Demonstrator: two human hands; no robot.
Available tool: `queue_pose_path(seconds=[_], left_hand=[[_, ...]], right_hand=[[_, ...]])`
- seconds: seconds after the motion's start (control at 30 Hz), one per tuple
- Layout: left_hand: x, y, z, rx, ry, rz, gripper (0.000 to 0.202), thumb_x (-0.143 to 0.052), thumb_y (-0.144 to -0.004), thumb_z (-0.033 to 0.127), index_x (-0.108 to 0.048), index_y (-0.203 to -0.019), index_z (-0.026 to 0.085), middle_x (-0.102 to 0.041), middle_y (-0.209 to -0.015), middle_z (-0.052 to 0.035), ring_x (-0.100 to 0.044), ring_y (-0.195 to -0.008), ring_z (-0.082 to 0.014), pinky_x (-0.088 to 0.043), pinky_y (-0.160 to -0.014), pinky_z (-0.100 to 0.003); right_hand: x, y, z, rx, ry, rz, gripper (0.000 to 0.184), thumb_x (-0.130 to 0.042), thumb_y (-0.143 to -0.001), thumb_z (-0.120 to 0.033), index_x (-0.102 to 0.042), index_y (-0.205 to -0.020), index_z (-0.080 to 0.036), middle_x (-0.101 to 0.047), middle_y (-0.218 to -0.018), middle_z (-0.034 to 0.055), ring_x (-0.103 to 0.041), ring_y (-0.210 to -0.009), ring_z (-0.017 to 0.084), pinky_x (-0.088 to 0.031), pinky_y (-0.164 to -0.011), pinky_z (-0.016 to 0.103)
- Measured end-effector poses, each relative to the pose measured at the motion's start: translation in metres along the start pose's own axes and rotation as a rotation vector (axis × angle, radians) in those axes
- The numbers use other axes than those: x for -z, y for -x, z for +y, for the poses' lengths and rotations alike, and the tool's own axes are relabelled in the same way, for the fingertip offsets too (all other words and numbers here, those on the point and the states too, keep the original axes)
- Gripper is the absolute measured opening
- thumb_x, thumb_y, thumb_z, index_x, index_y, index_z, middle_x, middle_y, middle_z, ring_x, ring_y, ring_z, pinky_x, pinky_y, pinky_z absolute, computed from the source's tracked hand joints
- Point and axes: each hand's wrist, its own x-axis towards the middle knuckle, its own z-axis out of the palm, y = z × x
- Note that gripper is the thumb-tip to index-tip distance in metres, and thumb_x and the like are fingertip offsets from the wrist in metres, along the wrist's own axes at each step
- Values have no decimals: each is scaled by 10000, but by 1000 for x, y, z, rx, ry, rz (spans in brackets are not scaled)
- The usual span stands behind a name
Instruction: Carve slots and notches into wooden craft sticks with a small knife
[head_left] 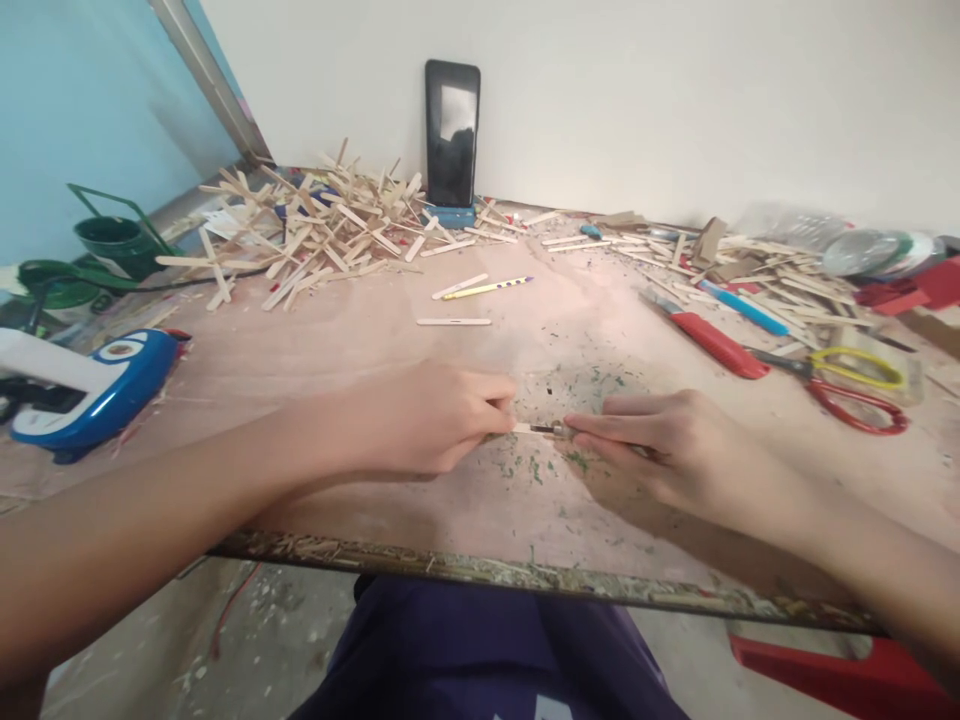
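My left hand (457, 418) is closed on a wooden craft stick (522, 428), pinching it low over the table, with only a short end showing past the fingers. From the other side, my right hand (675, 440) grips a craft knife (556, 430) with a thin dark blade and a metal collar. The blade meets the exposed end of the stick; most of the handle is hidden in my fingers. Green shavings (536, 468) lie scattered around both hands. Beyond them are a loose craft stick (454, 322) and a yellow pencil (487, 288).
A phone (452, 135) stands against the back wall beside a heap of craft sticks (337, 225). On the right lie a red-handled knife (720, 343), scissors (855, 385), a blue pen-like tool (744, 306) and more sticks. A blue-and-white lamp base (112, 380) stands at left.
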Motion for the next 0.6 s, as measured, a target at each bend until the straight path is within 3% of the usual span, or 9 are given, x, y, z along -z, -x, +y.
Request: queue_pose_path(seconds=[0.23, 0.6], left_hand=[[2, -2, 5, -14, -44, -35, 272, -517, -981, -8, -724, -900, 148, -630, -903, -49, -550, -755, -169, -386, -660, -330], [6, -5, 11, 79, 31, -110, 281, -505, -997, -12, -697, -875, 152, -626, -913, -38, -537, -743, -151, -369, -666, -310]], right_hand=[[-1, -3, 1, 5, -17, 17, 308, -587, -1134, -213, -834, -1214, -47, -663, -735, 30, -641, -609, 115, -437, -561, 260], [-3, -5, 12, 97, 9, 38, 388, -523, -1169, -286, -837, -1199, -59, -626, -692, 21, -578, -558, 107, -407, -534, 262]])
